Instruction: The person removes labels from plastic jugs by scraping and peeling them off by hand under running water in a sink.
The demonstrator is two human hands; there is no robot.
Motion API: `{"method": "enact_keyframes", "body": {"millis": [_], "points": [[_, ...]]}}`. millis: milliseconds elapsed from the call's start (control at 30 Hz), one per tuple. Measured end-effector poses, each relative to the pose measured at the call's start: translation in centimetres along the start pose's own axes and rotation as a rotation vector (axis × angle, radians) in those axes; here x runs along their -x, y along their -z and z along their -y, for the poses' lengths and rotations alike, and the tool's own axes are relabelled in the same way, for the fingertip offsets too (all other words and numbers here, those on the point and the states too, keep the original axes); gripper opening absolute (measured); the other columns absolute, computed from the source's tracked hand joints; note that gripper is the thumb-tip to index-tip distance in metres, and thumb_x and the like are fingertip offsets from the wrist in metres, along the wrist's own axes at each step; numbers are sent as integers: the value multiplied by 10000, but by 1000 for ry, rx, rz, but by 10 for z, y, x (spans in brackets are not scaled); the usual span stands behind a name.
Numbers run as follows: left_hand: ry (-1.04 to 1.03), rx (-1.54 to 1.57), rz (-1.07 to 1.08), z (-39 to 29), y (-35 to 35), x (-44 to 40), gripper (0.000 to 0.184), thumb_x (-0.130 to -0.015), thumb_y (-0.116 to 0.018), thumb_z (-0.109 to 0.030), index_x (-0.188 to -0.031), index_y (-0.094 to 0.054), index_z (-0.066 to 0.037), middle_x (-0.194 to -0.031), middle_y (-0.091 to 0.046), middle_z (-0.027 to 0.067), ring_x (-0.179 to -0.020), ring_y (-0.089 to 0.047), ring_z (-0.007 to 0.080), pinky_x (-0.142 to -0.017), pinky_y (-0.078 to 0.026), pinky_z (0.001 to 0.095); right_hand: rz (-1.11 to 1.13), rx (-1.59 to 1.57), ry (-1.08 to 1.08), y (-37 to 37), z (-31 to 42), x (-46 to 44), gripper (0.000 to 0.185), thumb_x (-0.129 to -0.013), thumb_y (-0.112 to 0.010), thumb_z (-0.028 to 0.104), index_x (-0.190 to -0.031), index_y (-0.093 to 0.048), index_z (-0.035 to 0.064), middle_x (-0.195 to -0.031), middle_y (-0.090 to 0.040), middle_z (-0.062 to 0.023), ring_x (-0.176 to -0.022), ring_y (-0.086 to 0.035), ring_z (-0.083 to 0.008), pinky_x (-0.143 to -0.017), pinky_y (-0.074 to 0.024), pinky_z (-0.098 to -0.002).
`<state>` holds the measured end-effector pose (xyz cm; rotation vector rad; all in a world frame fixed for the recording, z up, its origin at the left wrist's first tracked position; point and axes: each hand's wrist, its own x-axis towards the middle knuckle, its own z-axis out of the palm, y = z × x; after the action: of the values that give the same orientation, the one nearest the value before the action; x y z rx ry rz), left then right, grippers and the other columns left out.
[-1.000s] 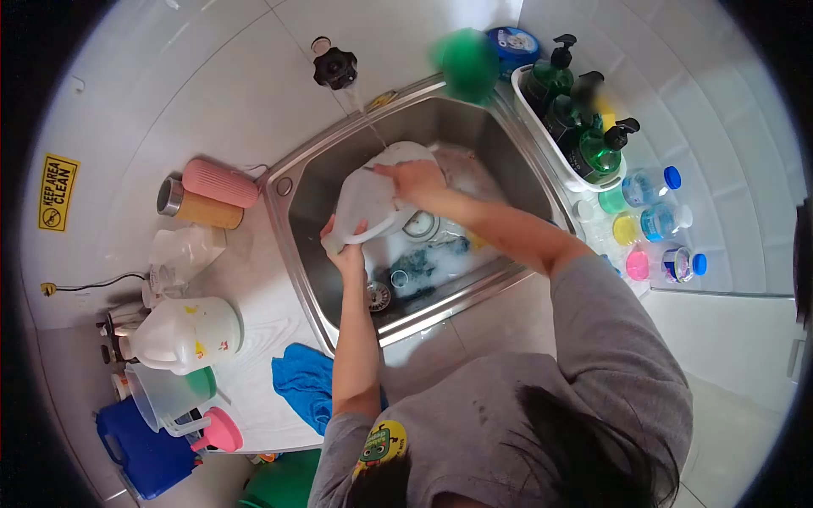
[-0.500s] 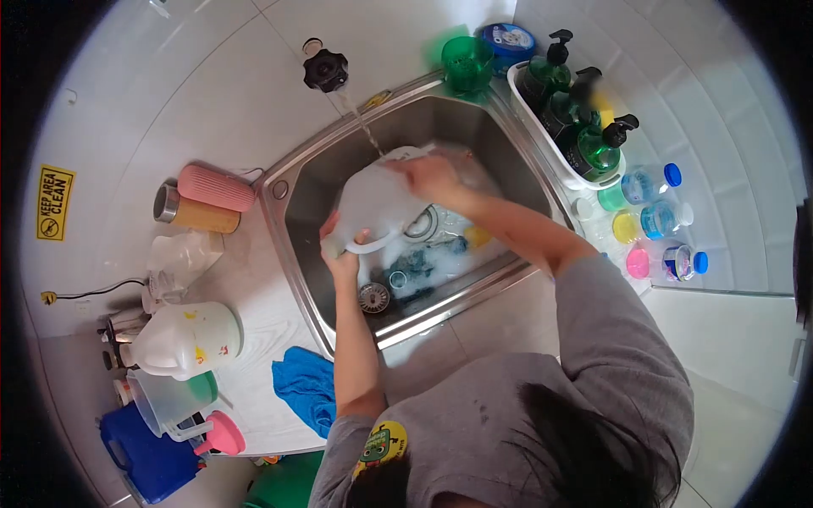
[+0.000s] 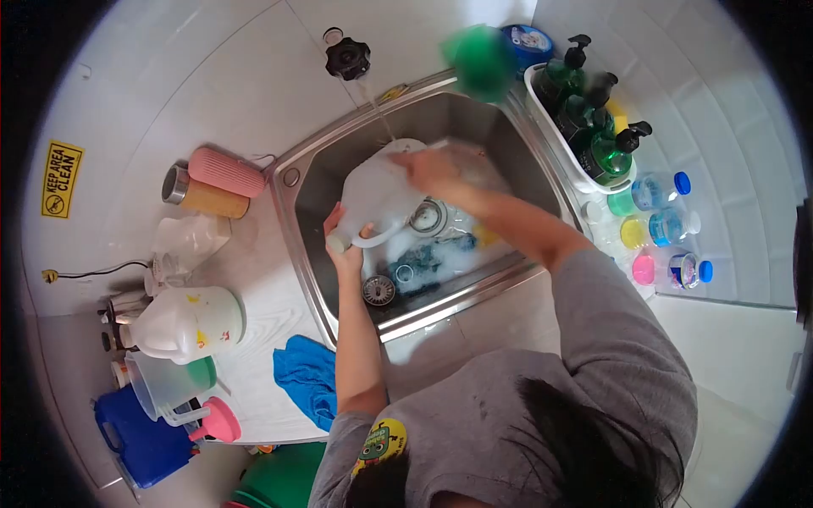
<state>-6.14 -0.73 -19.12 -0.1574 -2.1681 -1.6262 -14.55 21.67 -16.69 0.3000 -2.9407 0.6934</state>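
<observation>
A white plastic jug [image 3: 370, 193] with suds on it lies tilted in the steel sink [image 3: 309, 245]. My left hand [image 3: 347, 244] grips it at the neck and handle end. My right hand [image 3: 434, 176] is against the jug's upper right side, blurred by motion, so its fingers do not show clearly. A thin stream of water from the tap [image 3: 348, 59] falls at the jug's far end. Below the jug are soapy water, a dark soaked cloth [image 3: 432, 261], a round drain fitting [image 3: 428, 218] and a strainer [image 3: 378, 290].
Pump bottles in a white caddy [image 3: 569, 165] and several small bottles [image 3: 663, 188] stand on the right. A green container [image 3: 480, 63] sits at the back corner. Left are tumblers [image 3: 227, 172], a large white jug [image 3: 207, 322], a blue towel [image 3: 306, 381] and a pink funnel [image 3: 222, 418].
The view has shifted slightly. My right hand has moved a little over the jug's surface. My left hand keeps its hold on the neck, and the water still runs.
</observation>
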Motion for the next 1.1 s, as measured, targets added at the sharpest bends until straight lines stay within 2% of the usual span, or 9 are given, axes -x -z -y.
{"method": "enact_keyframes", "body": {"millis": [100, 133, 267, 633, 767, 967, 1100], "points": [[75, -37, 8, 3, 10, 8, 643, -539, -801, -117, -1102, -506, -16, -1185, -505, 176, -1059, -502, 289, -900, -397, 364, -97, -237, 191, -5, 26, 29, 389, -752, -463, 177, -1100, -595, 292, -763, -648, -86, -588, -586, -294, -518, -451, -381], [72, -42, 11, 4, 12, 10, 643, -539, -801, -117, -1102, -506, -16, -1185, -505, 176, -1059, -502, 289, -900, -397, 364, -100, -241, 191, -7, 27, 30, 389, -752, -463, 177, -1100, -595, 292, -763, -648, -86, -588, -586, -294, -518, -451, -381], [-11, -29, 2, 12, 7, 8, 643, -537, -801, -112, -1102, -505, -26, -1186, -504, 174, -1064, -500, 279, -902, -396, 361, -93, 11, 34, -13, 12, 14, 376, -762, -461, 215, -1109, -587, 289, -763, -650, -77, -585, -588, -294, -515, -455, -397], [34, 13, -4, 7, 11, 14, 633, -551, -790, -98, -1110, -502, -27, -1173, -510, 168, -1048, -510, 274, -900, -399, 358, 18, 42, 43, -11, -6, 23, 370, -770, -473, 210, -1130, -550, 255, -755, -627, -111, -586, -593, -290, -463, -440, -424], [2, -18, -34, 11, 5, 12, 627, -560, -786, -95, -1113, -497, -27, -1171, -511, 162, -1043, -512, 274, -905, -399, 357, 28, 262, 52, -3, -2, 12, 371, -760, -480, 210, -1120, -555, 262, -750, -626, -107, -583, -592, -284, -443, -429, -422], [-54, -88, -11, -2, 4, 10, 625, -572, -782, -96, -1120, -492, -21, -1166, -512, 161, -1035, -513, 271, -909, -395, 356, 5, 127, -77, -7, -16, 0, 377, -755, -484, 205, -1120, -555, 268, -732, -624, -105, -586, -594, -276, -441, -429, -417], [68, 62, -31, 4, 5, 14, 614, -583, -775, -91, -1122, -490, -19, -1157, -516, 162, -1044, -506, 274, -912, -390, 356, -118, -72, 170, 0, 14, 28, 373, -761, -472, 200, -1115, -558, 275, -713, -623, -100, -593, -596, -270, -427, -422, -410]]}}
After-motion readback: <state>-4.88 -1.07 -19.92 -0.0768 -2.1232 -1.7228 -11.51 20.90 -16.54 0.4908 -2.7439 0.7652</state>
